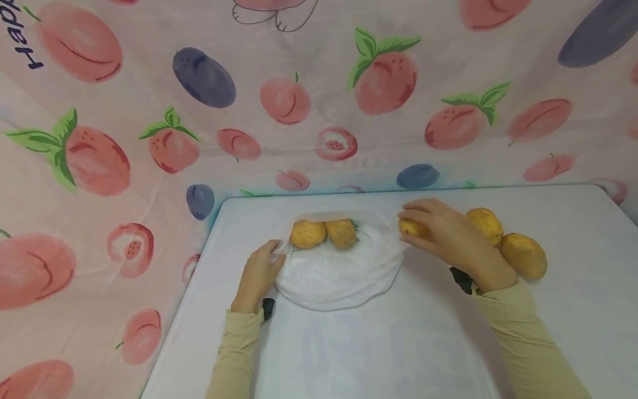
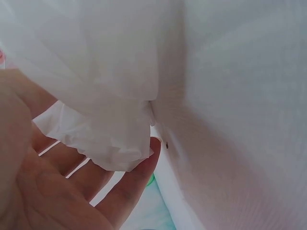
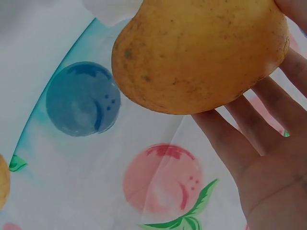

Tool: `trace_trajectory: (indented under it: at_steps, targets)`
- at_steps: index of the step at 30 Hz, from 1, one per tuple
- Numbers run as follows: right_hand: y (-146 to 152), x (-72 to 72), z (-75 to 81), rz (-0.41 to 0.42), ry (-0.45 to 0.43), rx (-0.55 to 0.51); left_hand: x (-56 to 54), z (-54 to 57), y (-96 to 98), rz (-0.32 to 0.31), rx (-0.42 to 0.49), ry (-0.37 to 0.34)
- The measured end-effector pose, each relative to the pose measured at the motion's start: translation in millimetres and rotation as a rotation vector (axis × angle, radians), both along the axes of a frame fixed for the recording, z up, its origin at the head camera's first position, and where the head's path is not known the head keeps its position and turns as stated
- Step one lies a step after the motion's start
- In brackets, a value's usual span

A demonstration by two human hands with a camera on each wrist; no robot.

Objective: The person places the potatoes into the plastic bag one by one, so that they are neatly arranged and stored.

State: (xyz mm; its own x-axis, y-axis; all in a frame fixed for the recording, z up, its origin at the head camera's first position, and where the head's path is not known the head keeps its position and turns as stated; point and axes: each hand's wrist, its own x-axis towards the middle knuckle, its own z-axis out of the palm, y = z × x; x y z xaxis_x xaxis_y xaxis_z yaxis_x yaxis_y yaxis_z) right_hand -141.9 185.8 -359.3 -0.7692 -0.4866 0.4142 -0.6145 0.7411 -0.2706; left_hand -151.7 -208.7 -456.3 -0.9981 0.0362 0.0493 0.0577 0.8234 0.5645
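Observation:
A thin white plastic bag lies on the table with its mouth spread, and two potatoes sit side by side at its far part. At the bag's left edge, my left hand holds the gathered plastic; the left wrist view shows the crumpled bag edge between thumb and fingers. My right hand grips a yellow-brown potato just off the bag's right edge, fingers along one side of it. In the head view that hand covers part of this potato.
Two more potatoes lie on the white table to the right, beside my right wrist. A cloth printed with fruit hangs behind the table and on its left. Dark wrist devices show by both cuffs.

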Motion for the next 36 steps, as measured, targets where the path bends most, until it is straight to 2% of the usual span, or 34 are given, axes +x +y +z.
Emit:
trace_trajectory:
  at_steps: [7, 13, 25, 36]
  targets:
    - [-8, -1.3, 5.7, 0.010, -0.002, -0.010, -0.8, -0.9, -0.5, -0.008, 0.009, 0.018]
    - [-16, -4.7, 7.4, 0.006, -0.056, -0.015, -1.0, -0.6, -0.9, -0.010, 0.018, 0.020]
    - [-32, -13.8, -6.0, 0.041, -0.090, -0.070, 0.9, -0.3, 0.2, -0.010, 0.020, 0.018]
    - [-49, -21.9, -9.3, 0.062, -0.116, -0.075, 0.4, -0.1, 0.3, -0.004, 0.015, 0.024]
